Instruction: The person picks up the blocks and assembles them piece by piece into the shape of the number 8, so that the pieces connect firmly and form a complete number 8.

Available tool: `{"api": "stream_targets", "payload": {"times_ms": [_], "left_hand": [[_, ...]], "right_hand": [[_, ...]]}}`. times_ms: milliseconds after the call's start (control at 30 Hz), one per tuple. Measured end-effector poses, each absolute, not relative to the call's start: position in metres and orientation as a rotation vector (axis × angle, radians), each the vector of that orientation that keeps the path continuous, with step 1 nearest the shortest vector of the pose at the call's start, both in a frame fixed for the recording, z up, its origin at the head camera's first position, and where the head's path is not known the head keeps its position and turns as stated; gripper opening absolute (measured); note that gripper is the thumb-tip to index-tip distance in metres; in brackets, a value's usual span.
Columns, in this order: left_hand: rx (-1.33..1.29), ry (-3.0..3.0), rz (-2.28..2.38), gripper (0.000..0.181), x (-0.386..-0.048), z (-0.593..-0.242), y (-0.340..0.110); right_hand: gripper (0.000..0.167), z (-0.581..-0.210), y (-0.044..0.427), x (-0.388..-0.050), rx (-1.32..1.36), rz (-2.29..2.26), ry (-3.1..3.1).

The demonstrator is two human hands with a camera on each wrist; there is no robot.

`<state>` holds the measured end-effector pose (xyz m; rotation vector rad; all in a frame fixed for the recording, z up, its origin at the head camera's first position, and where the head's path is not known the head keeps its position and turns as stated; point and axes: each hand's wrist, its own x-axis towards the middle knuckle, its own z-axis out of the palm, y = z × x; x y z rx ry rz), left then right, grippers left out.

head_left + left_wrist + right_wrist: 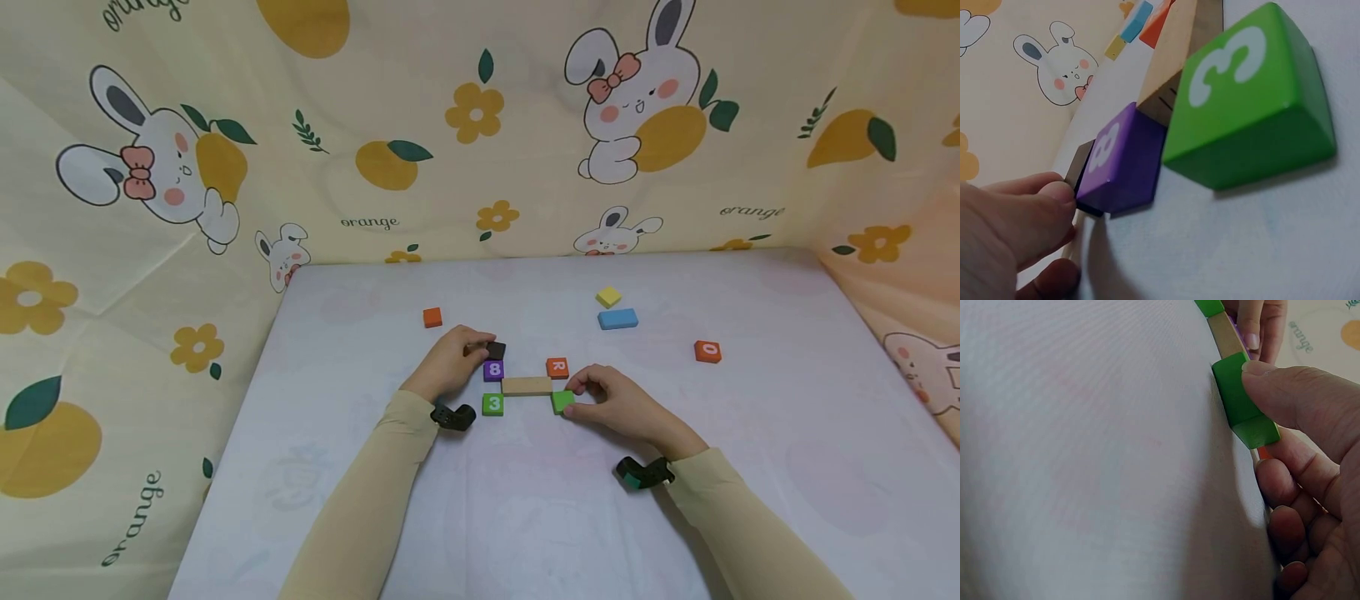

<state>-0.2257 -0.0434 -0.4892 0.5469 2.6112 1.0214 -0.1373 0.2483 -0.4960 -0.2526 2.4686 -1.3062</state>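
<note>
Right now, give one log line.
left hand: pinches black block | right hand: pinches plain-topped green block | green 3 block: on table

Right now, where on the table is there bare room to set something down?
Free: table between the sleeves, nearer than the 3 block; the stretch between the blue block and the rightmost block. Crowded: around the plank, where the left hand pinches the black block and the right hand a green one.

Gap between green blocks (492,405) (plank (527,387) behind)
</note>
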Motion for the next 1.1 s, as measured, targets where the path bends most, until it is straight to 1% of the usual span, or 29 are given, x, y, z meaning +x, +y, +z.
{"api": "stream_targets", "payload": {"times_ms": [233,533,667,767,967,1100], "left_hand": [[0.534,2.595,1.032,0.035,-0.227,-0.491,-0.046],[0.509,2.555,1.098,0.034,-0.229,-0.495,-0.050],[0.514,2.547,1.119,0.033,-0.228,-0.495,-0.051],[0.520,2.541,1.126,0.033,-0.229,-0.496,-0.052],[0.526,2.535,1.125,0.032,-0.232,-0.500,-0.052],[0.513,2.531,1.121,0.032,-0.232,-0.500,-0.052]], "right_hand": [[0.037,-0.498,0.250,-0.138,-0.256,-1.298,2.471],[0.041,-0.496,0.250,-0.137,-0.213,-1.277,2.482],[0.042,-0.493,0.258,-0.137,-0.156,-1.286,2.485],[0.046,-0.491,0.278,-0.138,-0.088,-1.341,2.525],[0.058,-0.476,0.345,-0.136,0.138,-1.288,2.833],[0.065,-0.466,0.383,-0.134,0.290,-1.276,2.876]]}}
